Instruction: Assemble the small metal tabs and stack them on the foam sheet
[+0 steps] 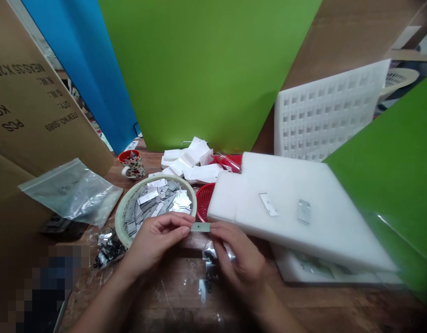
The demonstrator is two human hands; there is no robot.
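A small flat metal plate with a hole is stretched between my two hands over the table. My left hand pinches its left end, and my right hand grips the right end. Just behind my left hand, a pale round basket holds many similar plates. On the table below my right hand lie a few shiny metal pieces, partly hidden by the fingers. Two more flat pieces, a metal plate and a clear-looking one, rest on the white foam block.
A patterned mug, white paper pieces and a red basket stand behind. To the left are a plastic bag, dark metal parts and a cardboard box. Green panels rise at the back and right.
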